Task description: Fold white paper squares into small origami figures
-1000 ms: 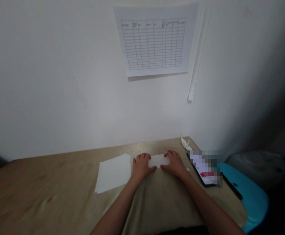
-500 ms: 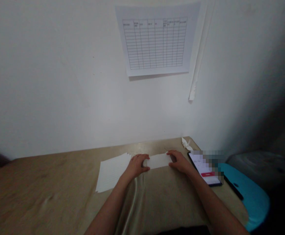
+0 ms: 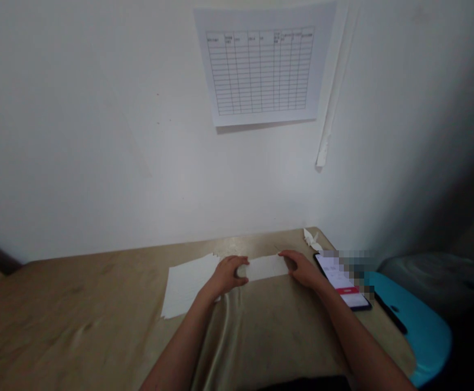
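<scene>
A small strip of white paper [image 3: 267,267], which looks folded, lies on the cloth-covered table between my hands. My left hand [image 3: 229,273] curves around its left end, with the forefinger at the far corner and the thumb at the near one. At the opposite end, my right hand [image 3: 302,269] holds the strip the same way, its index finger on the far corner and its thumb lower down. Partly behind my left wrist lies a stack of white lined paper [image 3: 188,285], its edges a little uneven.
Right of my right hand lies a phone [image 3: 345,282] with its screen lit. A crumpled white paper piece [image 3: 312,239] sits at the back right corner. Beyond the table [image 3: 98,304] edge is a turquoise stool [image 3: 419,326]. A printed table sheet [image 3: 263,70] hangs on the wall.
My right thumb has shifted right along the strip's near edge, showing more of the paper. My left hand stays nearly in place. The view has moved slightly.
</scene>
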Demonstrator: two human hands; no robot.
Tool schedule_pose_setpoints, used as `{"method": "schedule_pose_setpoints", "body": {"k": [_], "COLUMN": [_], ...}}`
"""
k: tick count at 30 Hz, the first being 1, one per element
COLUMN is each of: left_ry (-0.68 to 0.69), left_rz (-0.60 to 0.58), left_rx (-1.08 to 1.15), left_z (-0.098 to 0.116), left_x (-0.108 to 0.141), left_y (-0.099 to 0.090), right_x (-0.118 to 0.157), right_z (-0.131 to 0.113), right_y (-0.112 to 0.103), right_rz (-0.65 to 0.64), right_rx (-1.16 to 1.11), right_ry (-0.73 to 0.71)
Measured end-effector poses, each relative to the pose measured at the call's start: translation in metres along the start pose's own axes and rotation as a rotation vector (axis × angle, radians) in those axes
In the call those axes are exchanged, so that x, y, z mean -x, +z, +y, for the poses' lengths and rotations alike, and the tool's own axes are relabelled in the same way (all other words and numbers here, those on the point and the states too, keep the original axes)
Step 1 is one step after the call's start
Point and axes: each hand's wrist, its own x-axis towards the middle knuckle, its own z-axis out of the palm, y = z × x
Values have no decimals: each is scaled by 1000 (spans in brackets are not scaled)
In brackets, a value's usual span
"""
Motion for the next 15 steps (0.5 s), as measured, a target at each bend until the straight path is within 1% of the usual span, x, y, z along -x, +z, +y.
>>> {"method": "schedule_pose_setpoints", "body": {"k": [7,13,15], "left_ry": [-28,-37,-38], "left_rz": [17,-25,-30], "left_rx": [-13,-83,-89], "left_z": [1,2,3], "left_x": [-1,-2,-2], "left_y": [3,6,5], "right_x": [1,2,2], "right_z": [7,9,8], "right_y": [4,4,4], "right_rz": [25,16,24], "right_rx": [-30,-22,-21], "right_ry": [-41,-104,-104]}}
